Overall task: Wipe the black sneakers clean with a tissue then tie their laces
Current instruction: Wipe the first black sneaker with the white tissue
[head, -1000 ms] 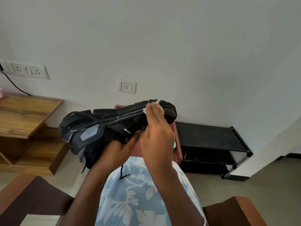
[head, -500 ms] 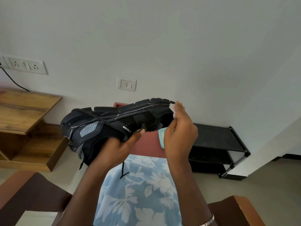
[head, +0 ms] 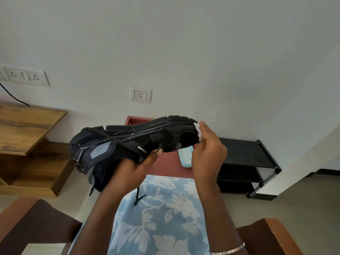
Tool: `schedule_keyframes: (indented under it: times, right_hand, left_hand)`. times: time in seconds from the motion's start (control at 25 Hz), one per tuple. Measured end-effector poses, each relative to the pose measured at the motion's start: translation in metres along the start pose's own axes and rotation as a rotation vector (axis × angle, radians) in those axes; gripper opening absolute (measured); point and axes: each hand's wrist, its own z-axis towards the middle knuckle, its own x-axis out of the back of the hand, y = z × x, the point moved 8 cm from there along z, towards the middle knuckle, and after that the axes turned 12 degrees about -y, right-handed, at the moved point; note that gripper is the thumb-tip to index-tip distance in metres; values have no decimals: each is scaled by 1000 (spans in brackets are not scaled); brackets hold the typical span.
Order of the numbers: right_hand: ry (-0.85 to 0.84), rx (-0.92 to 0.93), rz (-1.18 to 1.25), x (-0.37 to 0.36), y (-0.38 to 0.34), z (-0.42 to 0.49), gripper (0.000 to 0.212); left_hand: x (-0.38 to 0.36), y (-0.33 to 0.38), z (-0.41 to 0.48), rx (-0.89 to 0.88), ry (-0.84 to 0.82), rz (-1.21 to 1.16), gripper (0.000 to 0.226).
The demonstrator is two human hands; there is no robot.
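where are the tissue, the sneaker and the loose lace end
tissue (head: 197, 125), head view, white wad at the fingertips
sneaker (head: 127, 144), head view, black side panel
loose lace end (head: 137, 196), head view, dangling strand

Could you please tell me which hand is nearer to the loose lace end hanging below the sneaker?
Left. The left hand grips the sneaker directly above the dangling lace; the right hand is off at the sneaker's other end, pinching the tissue.
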Motion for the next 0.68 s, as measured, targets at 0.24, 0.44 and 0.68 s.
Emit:
schedule_keyframes:
  times: [0.24,0.44,0.68]
  right_hand:
    - [-90,163,-69,-30,-59,-26,48]
    - [-143,225,-96,-26,-54,-23,52]
    - [24,-72,-106,20,14,6,39]
  left_hand:
    - [-21,-9,1,79,-92,39,16]
    - [-20,-11,-2,78,-56,6,25]
    - [-9,-5,-1,81,-51,-75,27]
